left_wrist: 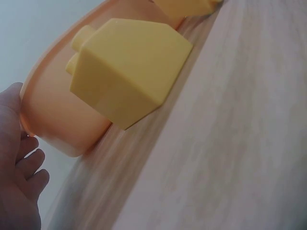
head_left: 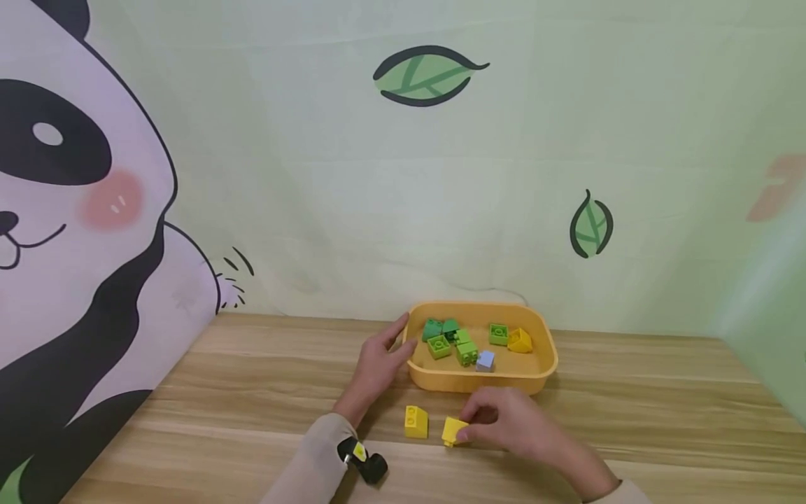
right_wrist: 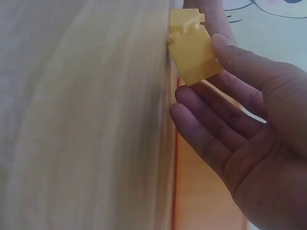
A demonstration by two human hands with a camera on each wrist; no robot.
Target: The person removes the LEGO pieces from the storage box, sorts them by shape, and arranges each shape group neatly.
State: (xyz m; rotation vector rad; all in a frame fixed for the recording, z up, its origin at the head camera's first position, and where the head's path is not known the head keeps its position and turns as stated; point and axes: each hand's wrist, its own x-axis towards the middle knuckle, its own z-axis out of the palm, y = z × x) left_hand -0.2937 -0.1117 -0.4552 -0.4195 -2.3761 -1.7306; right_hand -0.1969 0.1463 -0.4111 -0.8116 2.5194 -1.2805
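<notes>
My right hand [head_left: 519, 423] pinches a yellow building brick [head_left: 453, 430] between thumb and fingers, low over the table in front of the tub. In the right wrist view the same brick [right_wrist: 195, 56] is tilted, its studs to the upper left; the other fingers are spread below. Another yellow brick [head_left: 415, 422], slope-sided with two studs visible, sits on the table just left of it. This brick [left_wrist: 127, 69] looms large in the left wrist view. My left hand [head_left: 378, 360] holds the left end of the yellow-orange tub [head_left: 475, 381], thumb at the rim, other fingers outside.
Inside the tub lie several green bricks [head_left: 466, 352], a light blue brick [head_left: 485, 361] and an orange-yellow sloped brick [head_left: 520, 341]. The wooden table [head_left: 252, 392] ends at a printed backdrop [head_left: 315, 175] with a panda and leaves, just behind the tub.
</notes>
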